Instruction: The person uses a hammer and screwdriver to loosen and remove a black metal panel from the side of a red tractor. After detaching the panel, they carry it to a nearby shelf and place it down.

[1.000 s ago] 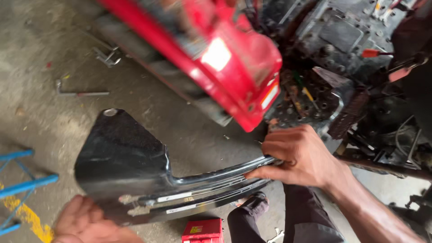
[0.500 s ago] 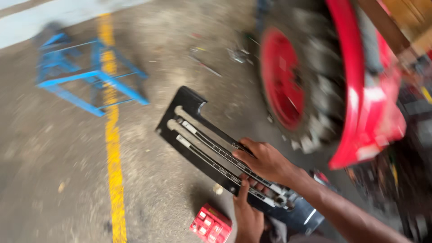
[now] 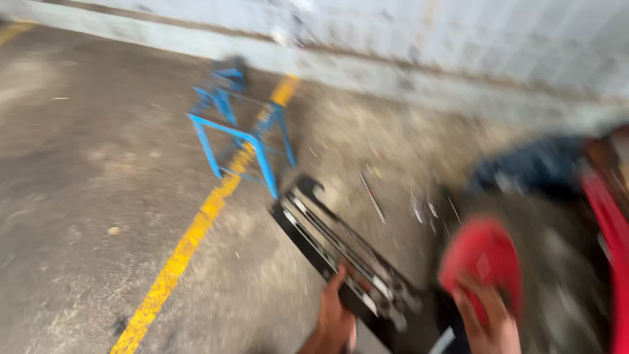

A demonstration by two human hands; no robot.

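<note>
I am in the carrying step: both hands hold a long black grille panel (image 3: 341, 252), which runs slanted from the centre of the frame down to the lower right, above the concrete floor (image 3: 98, 164). The picture is blurred by motion, so I keep to what I can tell.

My left hand (image 3: 334, 318), at the bottom centre, has its fingers closed over the lower edge of the panel; the thumb points up along the slats. My right hand (image 3: 488, 321), at the bottom right, seems to be at the other end of the panel, but it is in front of a round red part (image 3: 481, 262) and I cannot tell if its fingers are closed on the panel or only lie against it.

A blue metal stand (image 3: 239, 134) is in the upper centre, across a yellow floor line (image 3: 190, 242). Some loose tools (image 3: 373, 196) lie on the floor to the right of the panel's far end.

I judge that the panel is not yet set down. The next move calls for a steady grip at both ends and for care that the far end passes clear of the stand and the tools.
</note>
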